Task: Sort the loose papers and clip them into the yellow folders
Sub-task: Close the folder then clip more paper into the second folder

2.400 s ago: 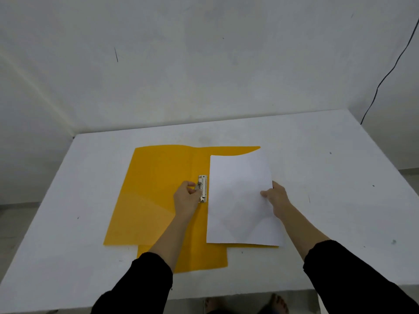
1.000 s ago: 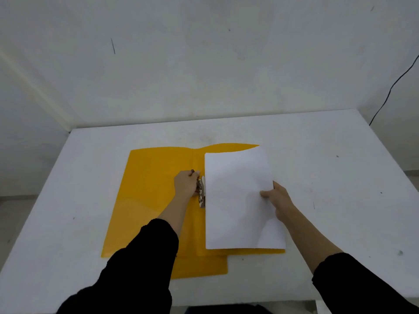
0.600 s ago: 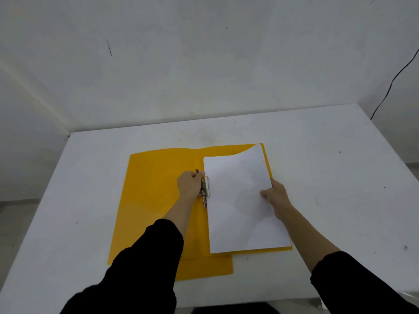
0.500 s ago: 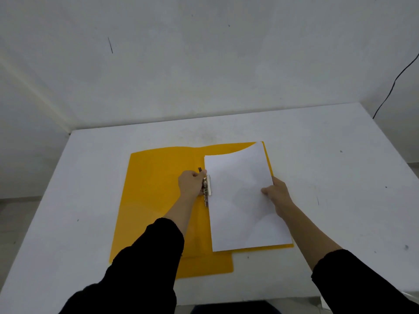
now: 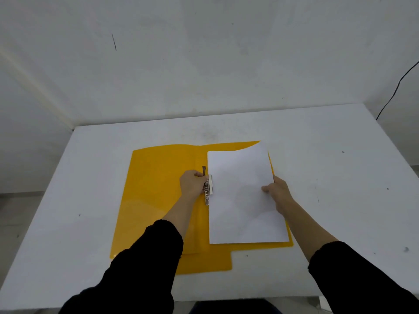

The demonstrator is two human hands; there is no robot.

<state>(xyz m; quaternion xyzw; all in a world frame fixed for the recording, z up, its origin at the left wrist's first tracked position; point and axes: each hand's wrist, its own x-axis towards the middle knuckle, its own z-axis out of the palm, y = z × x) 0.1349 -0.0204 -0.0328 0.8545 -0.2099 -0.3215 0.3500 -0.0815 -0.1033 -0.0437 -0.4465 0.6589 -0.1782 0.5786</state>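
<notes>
Paper (image 5: 243,200), a white sheet or a thin stack, lies on the right half of the open yellow folder (image 5: 158,189) on the white bench (image 5: 340,166), its left edge tucked against the metal clip (image 5: 209,189) at the fold. My right grip (image 5: 277,191) pinches the sheet at its right edge, thumb on top and fingers under, and my left grip (image 5: 192,184) is closed around the clip's lever beside the spine.

I judge the paper light and floppy. It bows where I lift it, and its far right corner curls up off the folder. It would slide easily on the slick plastic cover, so it is best held at the mid-edge, as I have it, with the opposite edge fed flat under the clip. The folder itself looks thin and bendy, and likely to shift if I push sideways. The clip is stiff and sprung, and wants a firm squeeze.

I cannot make out whether the clip is raised or pressed down, since my left fingers cover it. I cannot count the sheets either. A second yellow folder (image 5: 208,261) shows only as a strip poking out beneath the first one, at the near edge. Whether it holds anything is hidden.
</notes>
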